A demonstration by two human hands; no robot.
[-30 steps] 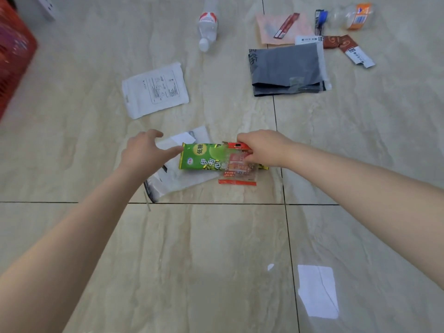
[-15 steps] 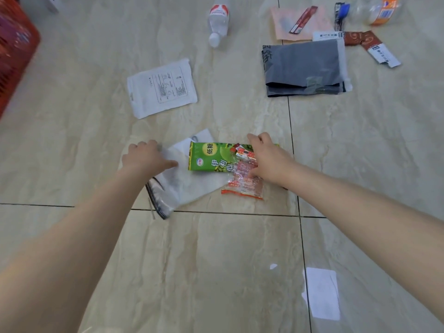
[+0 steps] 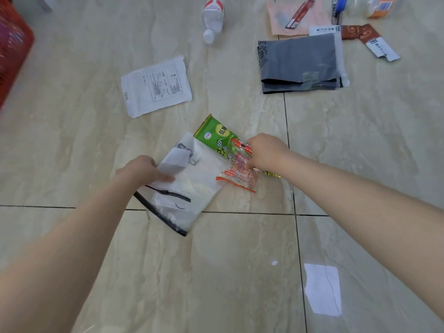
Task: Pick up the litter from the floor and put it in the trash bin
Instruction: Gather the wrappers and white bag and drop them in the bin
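Head view of litter on a beige tiled floor [image 3: 72,140]. The left hand [image 3: 141,170] is closed on the near edge of a clear plastic bag [image 3: 192,186] with a black zip strip, which lies partly lifted from the floor. The right hand [image 3: 266,151] pinches two pieces together: a green snack wrapper [image 3: 216,135], tilted with its free end pointing away and to the left, and a red-printed transparent wrapper [image 3: 240,176] hanging below the fingers and overlapping the bag's right edge. Further away lie a white printed pouch [image 3: 156,86], a plastic bottle [image 3: 212,18] on its side with its white cap toward the viewer, a folded grey mailing bag [image 3: 300,63], a pink sheet [image 3: 281,22] carrying a narrow red sachet [image 3: 299,14], and a brown-and-white wrapper [image 3: 370,40]. At the top right edge are what appear to be a second bottle with an orange label [image 3: 382,6] and a small blue item [image 3: 338,6], both cropped. A red basket [image 3: 12,49], blurred, stands at the left edge, well apart from both hands.
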